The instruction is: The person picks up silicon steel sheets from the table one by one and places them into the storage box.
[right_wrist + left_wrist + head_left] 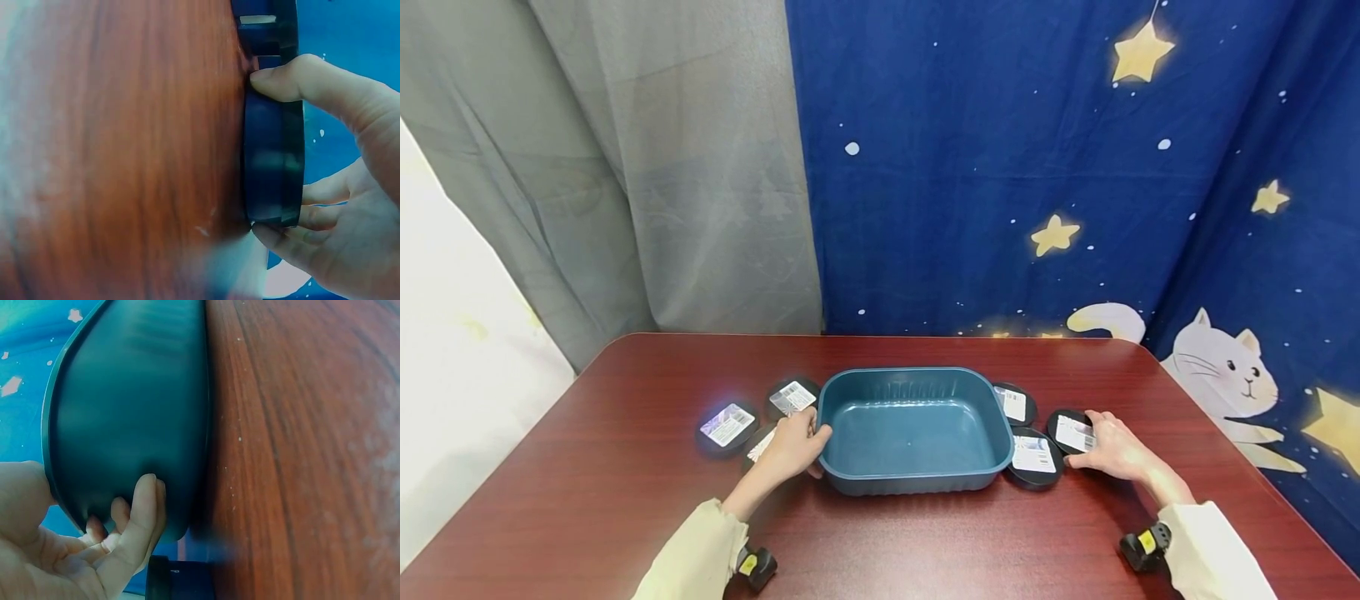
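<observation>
A dark teal rectangular plastic basin (917, 483) sits mid-table, with nothing seen inside it. At its left end my left hand (797, 446) holds the rim; in the left wrist view the fingers (145, 506) curl against the basin's outer wall (131, 406). To the right of the basin, my right hand (1116, 450) grips a round black container (1070, 432) with a white label on top. The right wrist view shows the thumb (287, 80) on one side of that container and the fingertips at the opposite side, its base on the table.
Two more labelled round black containers (1033, 458) stand between the basin and my right hand. Left of the basin are others like them, one (727, 427) farther out, one (792, 397) behind my left hand, another (758, 446) partly hidden by it. Curtains hang behind the reddish-brown table (910, 542).
</observation>
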The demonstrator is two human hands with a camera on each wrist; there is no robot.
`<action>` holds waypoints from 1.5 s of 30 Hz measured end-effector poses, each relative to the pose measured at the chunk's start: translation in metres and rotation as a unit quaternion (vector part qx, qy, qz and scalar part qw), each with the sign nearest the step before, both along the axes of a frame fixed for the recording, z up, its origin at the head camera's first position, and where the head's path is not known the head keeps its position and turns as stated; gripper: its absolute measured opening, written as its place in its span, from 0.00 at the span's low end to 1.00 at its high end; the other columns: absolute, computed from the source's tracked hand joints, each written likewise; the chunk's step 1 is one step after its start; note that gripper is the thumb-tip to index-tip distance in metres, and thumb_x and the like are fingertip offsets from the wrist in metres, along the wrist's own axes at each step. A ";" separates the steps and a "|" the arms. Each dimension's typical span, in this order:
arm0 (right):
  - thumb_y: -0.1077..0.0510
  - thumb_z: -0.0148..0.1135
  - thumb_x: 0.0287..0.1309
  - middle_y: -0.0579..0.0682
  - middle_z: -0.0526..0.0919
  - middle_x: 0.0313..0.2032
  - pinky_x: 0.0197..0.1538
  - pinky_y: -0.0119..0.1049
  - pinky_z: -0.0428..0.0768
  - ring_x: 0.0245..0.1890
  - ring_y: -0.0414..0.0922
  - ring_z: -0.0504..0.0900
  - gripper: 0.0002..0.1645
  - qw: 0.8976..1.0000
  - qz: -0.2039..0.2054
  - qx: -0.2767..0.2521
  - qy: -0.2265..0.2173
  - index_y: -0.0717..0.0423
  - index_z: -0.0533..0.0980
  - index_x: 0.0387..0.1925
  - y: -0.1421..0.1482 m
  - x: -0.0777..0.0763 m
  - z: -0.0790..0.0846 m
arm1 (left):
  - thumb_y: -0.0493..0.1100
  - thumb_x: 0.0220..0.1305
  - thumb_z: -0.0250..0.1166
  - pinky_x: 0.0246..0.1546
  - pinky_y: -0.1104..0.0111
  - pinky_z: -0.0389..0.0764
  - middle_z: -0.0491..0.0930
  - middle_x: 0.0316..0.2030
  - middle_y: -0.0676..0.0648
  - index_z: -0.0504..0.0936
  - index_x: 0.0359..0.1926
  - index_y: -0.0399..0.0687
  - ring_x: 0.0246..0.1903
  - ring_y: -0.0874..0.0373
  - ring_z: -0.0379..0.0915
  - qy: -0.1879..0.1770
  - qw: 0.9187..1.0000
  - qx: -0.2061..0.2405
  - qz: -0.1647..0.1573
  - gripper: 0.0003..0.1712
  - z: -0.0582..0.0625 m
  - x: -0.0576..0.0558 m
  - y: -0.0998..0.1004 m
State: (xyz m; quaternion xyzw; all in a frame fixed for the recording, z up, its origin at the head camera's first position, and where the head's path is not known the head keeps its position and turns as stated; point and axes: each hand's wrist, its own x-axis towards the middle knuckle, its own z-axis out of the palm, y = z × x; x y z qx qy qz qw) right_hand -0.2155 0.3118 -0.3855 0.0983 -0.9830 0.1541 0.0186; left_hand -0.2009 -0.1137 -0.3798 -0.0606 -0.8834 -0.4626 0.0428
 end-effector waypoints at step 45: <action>0.49 0.71 0.35 0.66 0.67 0.44 0.44 0.52 0.70 0.41 0.58 0.70 0.48 0.987 -0.020 -0.127 0.099 0.71 0.58 0.52 -0.031 0.018 0.027 | 0.34 0.55 0.51 0.09 0.66 0.75 0.70 0.09 0.47 0.65 0.18 0.40 0.06 0.55 0.72 -0.021 1.000 0.005 -0.002 0.10 0.002 0.001 -0.001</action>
